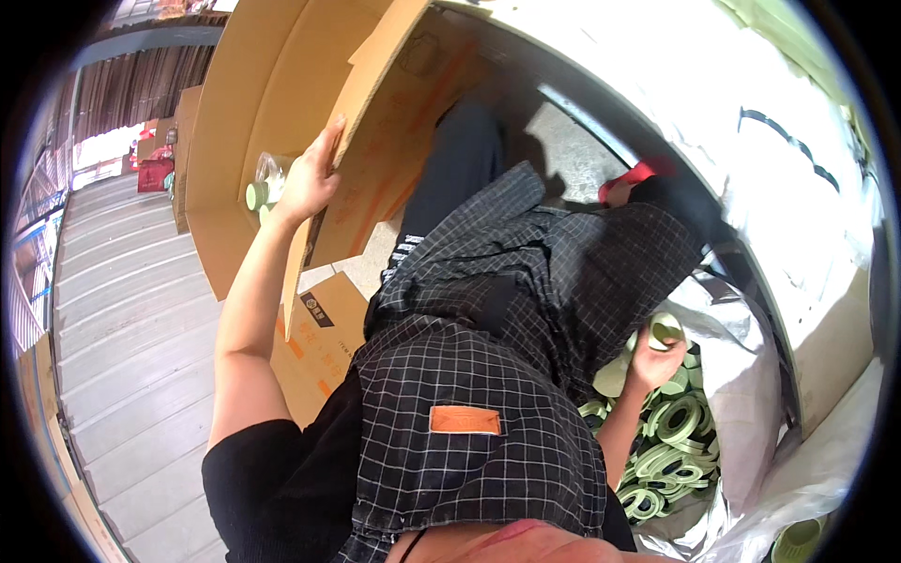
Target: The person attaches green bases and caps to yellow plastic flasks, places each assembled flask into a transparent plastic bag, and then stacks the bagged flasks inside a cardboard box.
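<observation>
My left hand is closed on the wall edge of a large open cardboard box at the left. Inside the box, beside my wrist, lie light green parts and a see-through plastic wrapping. At the lower right my right hand grips a pale green, hollow cup-like part, its round opening facing up. Below that hand, a whitish sack holds many green plastic rings piled loosely. Another pale green piece shows next to my right wrist.
A white-covered table curves along the upper right, with a black strap on it. A flattened printed cardboard piece is at my left side. Grey ribbed flooring runs along the far left. A green container stands at the bottom right.
</observation>
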`<state>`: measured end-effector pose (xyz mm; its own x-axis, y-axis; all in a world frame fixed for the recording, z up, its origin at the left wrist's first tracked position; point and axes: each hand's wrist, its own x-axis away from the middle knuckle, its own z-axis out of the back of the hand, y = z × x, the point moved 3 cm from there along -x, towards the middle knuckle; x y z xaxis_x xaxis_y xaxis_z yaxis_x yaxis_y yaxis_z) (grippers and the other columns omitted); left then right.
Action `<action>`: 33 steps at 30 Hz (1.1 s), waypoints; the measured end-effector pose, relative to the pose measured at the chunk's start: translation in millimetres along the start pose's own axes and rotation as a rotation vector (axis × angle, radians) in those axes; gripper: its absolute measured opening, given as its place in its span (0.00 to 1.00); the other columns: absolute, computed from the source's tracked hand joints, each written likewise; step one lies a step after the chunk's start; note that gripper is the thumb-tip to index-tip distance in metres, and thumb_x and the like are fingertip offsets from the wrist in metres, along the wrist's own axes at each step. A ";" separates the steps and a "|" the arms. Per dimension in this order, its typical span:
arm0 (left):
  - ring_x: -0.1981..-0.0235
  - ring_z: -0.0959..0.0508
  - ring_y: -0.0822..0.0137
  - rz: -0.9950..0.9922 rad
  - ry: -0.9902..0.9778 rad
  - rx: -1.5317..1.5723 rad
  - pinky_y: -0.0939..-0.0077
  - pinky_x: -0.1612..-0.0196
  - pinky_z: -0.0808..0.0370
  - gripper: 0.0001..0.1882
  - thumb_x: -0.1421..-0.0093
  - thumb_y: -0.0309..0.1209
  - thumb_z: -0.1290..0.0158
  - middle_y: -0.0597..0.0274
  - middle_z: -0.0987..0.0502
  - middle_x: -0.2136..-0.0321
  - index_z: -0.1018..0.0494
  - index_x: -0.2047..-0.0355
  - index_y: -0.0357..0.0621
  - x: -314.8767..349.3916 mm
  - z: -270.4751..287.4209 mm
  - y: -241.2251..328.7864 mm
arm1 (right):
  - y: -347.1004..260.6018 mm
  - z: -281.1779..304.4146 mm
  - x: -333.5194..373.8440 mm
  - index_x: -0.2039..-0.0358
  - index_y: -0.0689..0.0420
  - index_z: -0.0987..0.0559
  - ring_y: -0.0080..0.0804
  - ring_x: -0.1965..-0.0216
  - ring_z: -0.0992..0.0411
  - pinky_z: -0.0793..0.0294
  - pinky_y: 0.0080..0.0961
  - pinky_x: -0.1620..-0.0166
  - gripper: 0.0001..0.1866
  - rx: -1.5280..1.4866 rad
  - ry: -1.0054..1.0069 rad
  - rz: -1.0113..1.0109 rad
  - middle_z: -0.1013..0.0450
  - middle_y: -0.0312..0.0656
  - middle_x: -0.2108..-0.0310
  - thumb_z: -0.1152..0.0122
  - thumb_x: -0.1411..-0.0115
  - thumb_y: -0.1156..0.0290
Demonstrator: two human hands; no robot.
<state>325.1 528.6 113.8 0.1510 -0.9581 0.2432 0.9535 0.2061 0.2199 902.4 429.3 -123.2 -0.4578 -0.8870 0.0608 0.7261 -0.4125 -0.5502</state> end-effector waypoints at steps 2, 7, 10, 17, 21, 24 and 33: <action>0.33 0.38 0.47 0.036 -0.020 0.000 0.61 0.33 0.36 0.42 0.53 0.13 0.56 0.46 0.38 0.34 0.43 0.33 0.42 1.4 1.6 -0.1 | 4.5 1.6 -1.7 0.67 0.59 0.28 0.53 0.62 0.26 0.27 0.42 0.54 0.25 -0.078 0.005 0.111 0.26 0.48 0.65 0.21 0.57 0.62; 0.34 0.38 0.44 0.054 -0.006 -0.096 0.59 0.34 0.37 0.42 0.54 0.12 0.59 0.44 0.38 0.34 0.44 0.33 0.41 4.1 -1.5 7.9 | 9.0 2.0 -10.9 0.68 0.61 0.29 0.55 0.62 0.27 0.28 0.43 0.56 0.25 -0.025 -0.086 0.060 0.27 0.51 0.66 0.21 0.58 0.65; 0.33 0.39 0.44 0.062 0.006 -0.118 0.59 0.33 0.38 0.42 0.55 0.10 0.60 0.43 0.38 0.34 0.42 0.35 0.39 2.6 -7.4 6.9 | 1.4 9.0 -16.9 0.70 0.62 0.30 0.55 0.62 0.26 0.27 0.41 0.55 0.25 -0.145 -0.132 0.105 0.26 0.53 0.64 0.20 0.58 0.67; 0.32 0.39 0.46 0.044 0.023 -0.148 0.60 0.33 0.37 0.41 0.54 0.12 0.58 0.45 0.39 0.33 0.42 0.35 0.39 4.5 -16.2 3.3 | 3.0 0.8 -20.8 0.69 0.62 0.30 0.54 0.59 0.26 0.27 0.41 0.54 0.25 -0.170 -0.150 0.164 0.25 0.54 0.62 0.20 0.59 0.69; 0.33 0.38 0.46 0.003 0.039 -0.147 0.60 0.34 0.36 0.41 0.53 0.12 0.58 0.46 0.38 0.33 0.42 0.34 0.39 1.7 -12.9 7.7 | 5.5 -4.3 -23.4 0.66 0.62 0.28 0.53 0.61 0.27 0.27 0.41 0.55 0.26 -0.120 -0.133 0.084 0.25 0.51 0.63 0.19 0.60 0.66; 0.34 0.37 0.46 0.024 0.013 -0.098 0.60 0.34 0.35 0.40 0.52 0.12 0.58 0.46 0.37 0.34 0.42 0.34 0.39 5.8 -12.8 8.5 | 14.5 -3.6 -19.5 0.65 0.61 0.27 0.53 0.62 0.27 0.27 0.42 0.56 0.28 -0.061 -0.131 0.071 0.27 0.48 0.66 0.19 0.60 0.63; 0.34 0.36 0.46 0.007 0.026 -0.045 0.59 0.34 0.36 0.41 0.53 0.11 0.60 0.45 0.37 0.34 0.42 0.34 0.39 18.6 -16.4 25.6 | 17.5 -12.2 -24.4 0.69 0.59 0.30 0.54 0.62 0.28 0.28 0.43 0.56 0.29 -0.056 -0.142 0.117 0.28 0.48 0.67 0.18 0.61 0.59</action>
<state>356.6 512.8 108.5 0.1634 -0.9617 0.2201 0.9631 0.2038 0.1757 920.1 446.2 -144.5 -0.2918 -0.9503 0.1083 0.7387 -0.2959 -0.6056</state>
